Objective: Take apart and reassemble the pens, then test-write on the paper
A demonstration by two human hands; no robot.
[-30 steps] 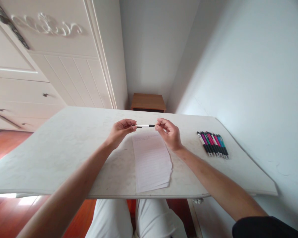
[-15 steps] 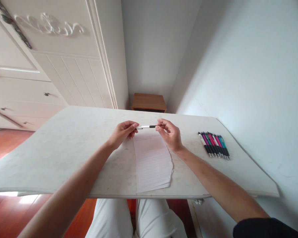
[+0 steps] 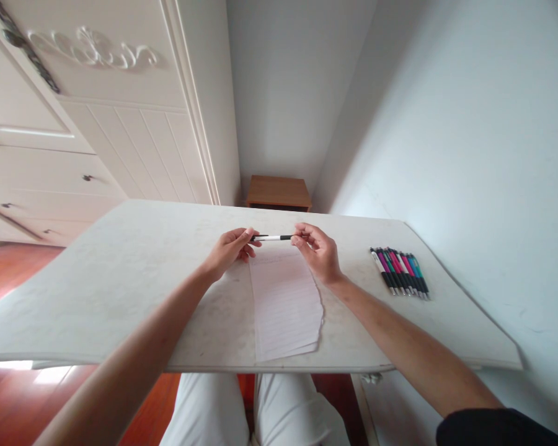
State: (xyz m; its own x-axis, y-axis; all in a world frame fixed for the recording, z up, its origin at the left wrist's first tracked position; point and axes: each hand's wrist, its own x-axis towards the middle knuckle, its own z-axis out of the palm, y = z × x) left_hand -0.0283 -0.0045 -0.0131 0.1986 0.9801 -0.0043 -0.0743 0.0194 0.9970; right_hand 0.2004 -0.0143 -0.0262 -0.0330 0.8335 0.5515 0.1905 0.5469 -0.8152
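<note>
A white pen with a black grip lies level between my two hands, above the top edge of the paper. My left hand pinches its clip end between thumb and fingers. At the black grip end, my right hand is closed on the pen, and its fingertips hide the tip. Beneath the pen, lined paper with a torn right edge lies on the table, with faint writing near its top.
On the right of the white table lies a row of several colourful pens with black grips. A white wardrobe stands at the left, a wall at the right. Beyond the far edge is a small wooden cabinet.
The pen has turned about its length, so its clip now shows on the upper side. The fingers of my left hand have shifted slightly; my right hand stays in place.
</note>
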